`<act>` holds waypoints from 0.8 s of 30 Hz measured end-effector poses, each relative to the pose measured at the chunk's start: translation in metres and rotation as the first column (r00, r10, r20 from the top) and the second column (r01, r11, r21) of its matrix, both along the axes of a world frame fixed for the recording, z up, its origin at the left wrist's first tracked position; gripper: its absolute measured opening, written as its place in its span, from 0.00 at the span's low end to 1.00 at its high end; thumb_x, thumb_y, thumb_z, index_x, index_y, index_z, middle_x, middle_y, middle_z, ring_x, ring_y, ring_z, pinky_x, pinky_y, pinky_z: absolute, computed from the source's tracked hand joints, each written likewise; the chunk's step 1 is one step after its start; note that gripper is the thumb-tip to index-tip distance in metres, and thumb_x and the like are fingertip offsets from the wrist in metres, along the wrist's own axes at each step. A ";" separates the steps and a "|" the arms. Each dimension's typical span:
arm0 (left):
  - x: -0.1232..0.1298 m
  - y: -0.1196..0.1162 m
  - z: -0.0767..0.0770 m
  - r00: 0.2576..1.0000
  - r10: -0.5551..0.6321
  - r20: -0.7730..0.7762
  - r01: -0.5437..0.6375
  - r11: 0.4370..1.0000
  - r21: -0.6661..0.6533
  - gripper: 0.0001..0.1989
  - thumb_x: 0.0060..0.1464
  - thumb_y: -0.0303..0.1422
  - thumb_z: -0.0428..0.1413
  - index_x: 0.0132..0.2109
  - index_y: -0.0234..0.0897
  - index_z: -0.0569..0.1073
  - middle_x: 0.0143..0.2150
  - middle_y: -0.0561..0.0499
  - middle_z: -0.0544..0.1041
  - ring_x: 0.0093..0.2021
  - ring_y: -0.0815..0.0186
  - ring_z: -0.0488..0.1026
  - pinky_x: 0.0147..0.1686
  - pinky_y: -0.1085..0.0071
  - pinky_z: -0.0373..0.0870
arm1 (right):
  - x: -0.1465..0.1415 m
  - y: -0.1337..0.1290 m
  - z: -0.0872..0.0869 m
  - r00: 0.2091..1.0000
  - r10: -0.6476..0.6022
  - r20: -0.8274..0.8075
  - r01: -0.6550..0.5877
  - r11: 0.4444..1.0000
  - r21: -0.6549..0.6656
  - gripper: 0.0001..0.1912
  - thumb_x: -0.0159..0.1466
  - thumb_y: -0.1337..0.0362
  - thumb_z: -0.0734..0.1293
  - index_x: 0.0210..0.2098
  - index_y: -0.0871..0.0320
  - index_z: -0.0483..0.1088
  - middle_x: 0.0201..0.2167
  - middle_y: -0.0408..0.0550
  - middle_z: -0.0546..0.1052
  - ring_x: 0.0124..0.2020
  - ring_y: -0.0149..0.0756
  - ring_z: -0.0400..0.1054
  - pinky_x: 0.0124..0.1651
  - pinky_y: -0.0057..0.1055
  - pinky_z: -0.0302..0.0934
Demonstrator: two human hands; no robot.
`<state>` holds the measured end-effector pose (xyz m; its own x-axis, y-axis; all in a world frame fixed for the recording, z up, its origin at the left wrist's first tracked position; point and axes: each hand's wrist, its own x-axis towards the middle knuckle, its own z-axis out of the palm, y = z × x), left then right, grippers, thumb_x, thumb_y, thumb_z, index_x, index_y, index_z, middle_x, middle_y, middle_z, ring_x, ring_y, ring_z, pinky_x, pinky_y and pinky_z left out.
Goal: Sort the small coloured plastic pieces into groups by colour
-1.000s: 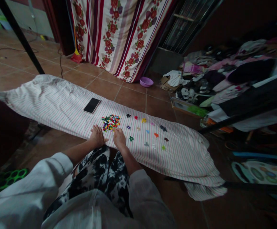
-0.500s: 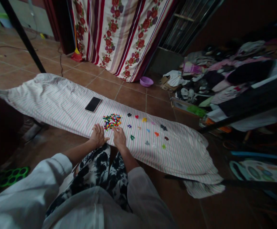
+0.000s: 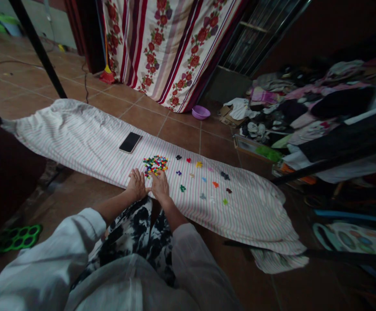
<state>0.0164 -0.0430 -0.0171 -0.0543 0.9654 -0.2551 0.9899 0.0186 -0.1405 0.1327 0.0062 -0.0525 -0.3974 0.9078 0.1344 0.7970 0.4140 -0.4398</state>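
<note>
A heap of small multicoloured pieces (image 3: pixel 157 162), too small to name for certain, lies on a striped cloth (image 3: pixel 87 142). My left hand (image 3: pixel 137 185) rests open at the near left edge of the heap, fingers stretched out and palm down. My right hand (image 3: pixel 160 186) is at the heap's near edge with its fingers bent and drawn together; whatever they pinch is hidden. To the right are little single-colour groups, among them a yellow group (image 3: pixel 199 164), a dark green group (image 3: pixel 182 188), an orange group (image 3: pixel 215 184) and a dark grey group (image 3: pixel 225 176).
A phone (image 3: pixel 130 142) lies left of the heap on the cloth-covered surface. Beyond it a flowered curtain (image 3: pixel 162 52) hangs to the tiled floor, near a purple basin (image 3: pixel 200 112). Clothes (image 3: pixel 330 95) are piled on the right. Dark poles stand at both ends.
My right hand has shifted slightly left, closer to my left hand, and its fingers have bent at the heap's edge. The whole view has moved a little.
</note>
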 end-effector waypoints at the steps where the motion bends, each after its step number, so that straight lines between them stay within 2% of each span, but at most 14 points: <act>1: 0.000 0.001 0.000 1.000 0.006 0.003 -0.006 1.000 -0.007 0.46 0.61 0.56 0.37 0.67 0.14 0.49 0.68 0.16 0.47 0.68 0.31 0.48 0.57 0.47 0.52 | 0.000 0.002 0.000 1.000 -0.007 -0.013 0.007 1.000 0.010 0.21 0.66 0.69 0.61 0.56 0.47 0.70 0.54 0.51 0.64 0.55 0.39 0.61 0.59 0.35 0.58; 6: 0.003 0.002 0.003 1.000 0.030 0.002 -0.030 0.999 -0.023 0.45 0.61 0.55 0.38 0.68 0.16 0.49 0.68 0.17 0.47 0.68 0.31 0.47 0.57 0.48 0.53 | 0.000 0.011 -0.001 0.999 -0.006 -0.053 0.008 0.999 0.038 0.17 0.67 0.63 0.61 0.52 0.50 0.74 0.51 0.51 0.66 0.53 0.38 0.62 0.60 0.35 0.57; 14: 0.005 0.002 0.007 0.999 0.030 -0.024 -0.031 0.999 -0.035 0.44 0.62 0.53 0.39 0.68 0.15 0.49 0.68 0.17 0.47 0.68 0.30 0.47 0.56 0.49 0.54 | -0.014 0.023 0.002 0.997 0.070 -0.020 -0.070 0.998 -0.011 0.11 0.67 0.62 0.62 0.43 0.48 0.77 0.48 0.46 0.68 0.47 0.33 0.64 0.51 0.28 0.61; 19: 0.005 0.005 0.003 0.999 0.037 -0.007 -0.038 0.998 -0.044 0.44 0.61 0.54 0.40 0.68 0.16 0.49 0.68 0.17 0.47 0.68 0.30 0.47 0.56 0.48 0.54 | -0.022 0.029 0.007 0.997 0.080 0.014 -0.079 0.995 -0.054 0.12 0.68 0.64 0.61 0.43 0.50 0.77 0.44 0.46 0.70 0.47 0.33 0.64 0.51 0.27 0.60; 24: 0.005 0.007 -0.002 0.998 0.060 0.031 -0.059 0.998 -0.022 0.45 0.60 0.56 0.40 0.67 0.16 0.51 0.68 0.19 0.48 0.68 0.30 0.46 0.56 0.46 0.54 | -0.025 0.033 0.012 0.996 0.071 0.059 -0.066 0.995 -0.079 0.12 0.68 0.63 0.61 0.42 0.50 0.77 0.44 0.46 0.71 0.47 0.34 0.65 0.50 0.29 0.60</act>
<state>0.0211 -0.0361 -0.0193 -0.1029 0.9550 -0.2783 0.9911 0.0747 -0.1100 0.1081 0.0390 -0.0401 -0.4645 0.8847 0.0382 0.7946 0.4355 -0.4230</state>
